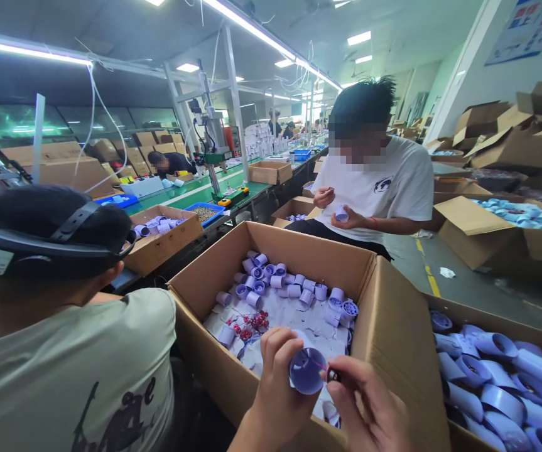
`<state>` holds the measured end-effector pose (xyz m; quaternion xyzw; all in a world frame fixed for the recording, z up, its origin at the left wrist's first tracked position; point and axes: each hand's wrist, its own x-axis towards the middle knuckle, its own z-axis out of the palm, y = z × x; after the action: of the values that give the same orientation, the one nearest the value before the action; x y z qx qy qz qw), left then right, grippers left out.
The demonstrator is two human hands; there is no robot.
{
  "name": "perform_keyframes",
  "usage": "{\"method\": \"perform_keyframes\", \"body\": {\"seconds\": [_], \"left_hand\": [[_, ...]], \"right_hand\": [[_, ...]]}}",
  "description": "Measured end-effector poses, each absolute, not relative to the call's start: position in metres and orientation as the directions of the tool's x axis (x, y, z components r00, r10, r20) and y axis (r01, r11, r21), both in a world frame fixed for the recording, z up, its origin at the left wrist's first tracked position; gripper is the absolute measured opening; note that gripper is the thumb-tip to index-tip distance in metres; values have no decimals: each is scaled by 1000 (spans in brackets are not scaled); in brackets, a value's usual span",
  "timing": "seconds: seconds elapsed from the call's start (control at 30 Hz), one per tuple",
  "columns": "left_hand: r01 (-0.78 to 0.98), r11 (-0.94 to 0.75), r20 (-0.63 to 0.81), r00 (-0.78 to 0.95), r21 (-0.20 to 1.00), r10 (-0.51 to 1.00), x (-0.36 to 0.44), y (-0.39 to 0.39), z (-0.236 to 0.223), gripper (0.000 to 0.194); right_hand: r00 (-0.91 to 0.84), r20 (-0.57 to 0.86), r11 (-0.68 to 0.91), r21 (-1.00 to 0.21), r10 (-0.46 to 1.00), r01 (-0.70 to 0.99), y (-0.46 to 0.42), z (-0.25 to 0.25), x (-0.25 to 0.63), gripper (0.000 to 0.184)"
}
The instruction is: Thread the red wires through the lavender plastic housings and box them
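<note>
My left hand is wrapped round a lavender plastic cup, its round opening facing me. Between the thumb and fingers of my right hand is a small dark round part, beside the cup's rim. A thin red wire runs from it into the cup. Both hands are over the near side of a large cardboard box. Inside, many similar cups lie on white sheets, with a cluster of small red parts among them. The cup's far side is hidden.
A co-worker in a cap sits close on the left. Across the box, another person holds a cup and a small part. To the right stands a carton of larger lavender pieces. A green conveyor line carries a blue tray.
</note>
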<state>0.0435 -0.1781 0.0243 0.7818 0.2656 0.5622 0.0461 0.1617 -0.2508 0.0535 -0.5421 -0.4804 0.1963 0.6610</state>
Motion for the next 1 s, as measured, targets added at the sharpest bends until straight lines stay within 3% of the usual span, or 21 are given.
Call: {"method": "perform_keyframes", "body": {"seconds": [0.07,0.13,0.3,0.43,0.73,1.0], "left_hand": [[392,-853,868,212,344,448,46,-180,26,35],[392,-858,872,220,332,438,48,-182,27,29],[338,-876,871,233,344,433,53,-189,28,33],[303,-889,871,251,345,423,56,-192,31,40],[279,-898,862,288,340,416,58,-195,36,42],[311,-911,816,428,270,389,52,-194,35,44]], "right_hand": [[345,648,421,-729,679,540,-248,49,168,19],[217,763,442,-553,609,706,-246,47,174,17],[-3,809,377,-271,587,886,-245,47,181,14],[-13,798,343,-244,602,907,-247,52,181,17],[111,784,297,-357,610,885,-250,56,169,34],[67,797,280,-288,601,916,-247,48,168,36]]}}
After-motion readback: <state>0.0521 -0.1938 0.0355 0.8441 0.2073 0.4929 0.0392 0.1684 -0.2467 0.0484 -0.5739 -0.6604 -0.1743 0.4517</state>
